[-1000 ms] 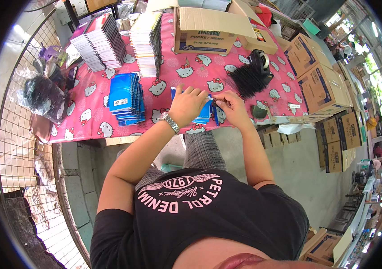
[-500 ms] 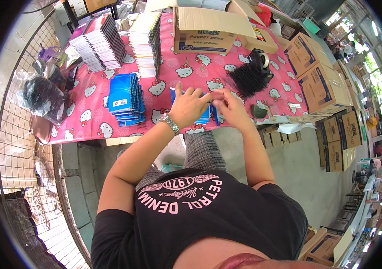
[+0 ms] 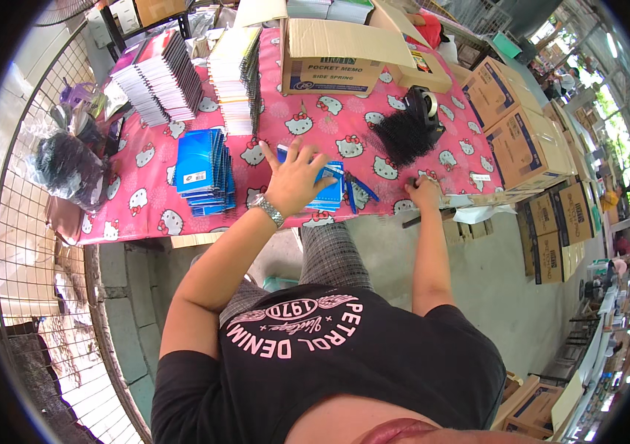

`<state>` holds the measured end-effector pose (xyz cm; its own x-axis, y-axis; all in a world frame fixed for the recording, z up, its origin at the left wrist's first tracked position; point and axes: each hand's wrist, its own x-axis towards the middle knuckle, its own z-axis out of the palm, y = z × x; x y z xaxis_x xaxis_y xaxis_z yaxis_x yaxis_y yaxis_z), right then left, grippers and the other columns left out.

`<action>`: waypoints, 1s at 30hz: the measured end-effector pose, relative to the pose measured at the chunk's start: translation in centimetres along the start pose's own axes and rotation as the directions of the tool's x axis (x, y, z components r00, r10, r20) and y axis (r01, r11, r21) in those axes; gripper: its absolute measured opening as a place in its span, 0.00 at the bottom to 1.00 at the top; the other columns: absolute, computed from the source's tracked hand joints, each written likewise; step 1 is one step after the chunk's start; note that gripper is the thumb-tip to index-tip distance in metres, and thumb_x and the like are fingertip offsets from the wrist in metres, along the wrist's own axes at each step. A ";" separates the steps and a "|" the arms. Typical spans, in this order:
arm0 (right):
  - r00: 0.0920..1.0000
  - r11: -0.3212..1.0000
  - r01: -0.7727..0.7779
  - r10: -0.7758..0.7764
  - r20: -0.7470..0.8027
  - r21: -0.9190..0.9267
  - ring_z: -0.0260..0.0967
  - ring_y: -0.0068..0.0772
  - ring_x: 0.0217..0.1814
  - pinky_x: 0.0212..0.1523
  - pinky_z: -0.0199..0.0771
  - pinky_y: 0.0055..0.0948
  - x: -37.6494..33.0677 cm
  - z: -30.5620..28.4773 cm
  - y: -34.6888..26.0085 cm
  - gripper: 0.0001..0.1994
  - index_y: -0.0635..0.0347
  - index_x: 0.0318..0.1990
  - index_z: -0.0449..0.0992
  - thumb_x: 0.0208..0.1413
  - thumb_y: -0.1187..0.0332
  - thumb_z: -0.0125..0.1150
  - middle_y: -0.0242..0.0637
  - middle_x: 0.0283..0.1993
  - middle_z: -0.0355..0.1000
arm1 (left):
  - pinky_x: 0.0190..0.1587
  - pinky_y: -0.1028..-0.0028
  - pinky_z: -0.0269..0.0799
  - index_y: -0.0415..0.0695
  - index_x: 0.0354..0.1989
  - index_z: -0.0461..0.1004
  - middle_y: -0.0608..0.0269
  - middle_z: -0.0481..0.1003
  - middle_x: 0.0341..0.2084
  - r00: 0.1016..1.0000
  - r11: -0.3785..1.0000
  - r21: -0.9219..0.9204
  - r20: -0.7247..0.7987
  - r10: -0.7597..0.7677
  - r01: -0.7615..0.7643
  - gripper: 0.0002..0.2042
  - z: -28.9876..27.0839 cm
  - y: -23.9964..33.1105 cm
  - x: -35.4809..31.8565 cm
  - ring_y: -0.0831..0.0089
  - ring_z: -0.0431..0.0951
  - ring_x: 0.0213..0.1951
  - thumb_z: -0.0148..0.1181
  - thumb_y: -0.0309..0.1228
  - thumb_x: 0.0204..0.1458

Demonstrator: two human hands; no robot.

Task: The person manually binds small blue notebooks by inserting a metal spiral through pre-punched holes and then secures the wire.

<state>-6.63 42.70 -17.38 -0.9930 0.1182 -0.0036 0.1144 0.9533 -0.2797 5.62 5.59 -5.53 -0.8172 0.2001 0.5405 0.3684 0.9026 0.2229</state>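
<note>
My left hand [image 3: 296,179], with a metal watch on its wrist, lies fingers spread over a small blue notebook [image 3: 327,194] at the table's near edge. The hand covers much of that notebook. Just right of it rests a pair of blue-handled pliers [image 3: 361,191]. My right hand [image 3: 424,194] is at the front edge farther right, its fingers curled round a small dark object that they mostly hide. A stack of blue notebooks [image 3: 204,170] stands left of my left hand. Beyond my right hand lies a heap of thin black spiral coils [image 3: 404,139].
A tape dispenser [image 3: 430,111] stands behind the coils. Tall notebook stacks [image 3: 158,78] [image 3: 235,81] and an open cardboard box [image 3: 333,74] fill the back of the pink patterned tablecloth [image 3: 271,214]. A plastic-wrapped dark bundle [image 3: 71,163] sits at left; cartons [image 3: 518,148] stand at right.
My right hand has left the notebook and moved right to the small dark object at the table edge. The left hand stays at the notebook, fingers now more spread. The pliers show more fully.
</note>
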 end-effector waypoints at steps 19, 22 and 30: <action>0.443 0.393 0.064 -0.835 0.327 0.917 0.70 0.27 0.51 0.55 0.69 0.28 -3.7 -10.5 -18.5 0.20 0.68 0.51 0.77 0.53 0.66 0.65 0.36 0.49 0.75 | 0.53 0.56 0.62 0.50 0.38 0.76 0.62 0.70 0.40 0.989 0.979 -0.205 0.143 0.019 0.011 0.20 -0.1 -2.3 0.7 0.59 0.67 0.49 0.71 0.47 0.40; 0.471 0.470 0.211 -0.817 0.332 0.857 0.71 0.29 0.51 0.56 0.68 0.30 -4.3 -11.0 -19.8 0.19 0.67 0.50 0.78 0.53 0.65 0.65 0.36 0.51 0.75 | 0.53 0.56 0.62 0.50 0.39 0.75 0.62 0.71 0.41 0.988 0.978 -0.208 0.154 0.014 0.019 0.21 -0.1 -2.3 0.3 0.58 0.67 0.50 0.71 0.47 0.40; 0.407 0.359 0.245 -0.881 0.241 0.900 0.69 0.31 0.56 0.59 0.67 0.32 -4.3 -10.2 -20.1 0.21 0.66 0.51 0.78 0.50 0.63 0.66 0.38 0.56 0.72 | 0.53 0.58 0.65 0.47 0.39 0.74 0.61 0.71 0.40 0.988 0.965 -0.255 0.154 -0.016 0.056 0.21 -0.4 -2.5 0.3 0.57 0.68 0.49 0.72 0.43 0.39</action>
<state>-4.36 25.85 -1.90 -0.5118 -0.8590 0.0138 -0.2292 0.1211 -0.9658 4.64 3.24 -5.59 -0.8817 0.2416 0.4052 0.4229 0.7854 0.4520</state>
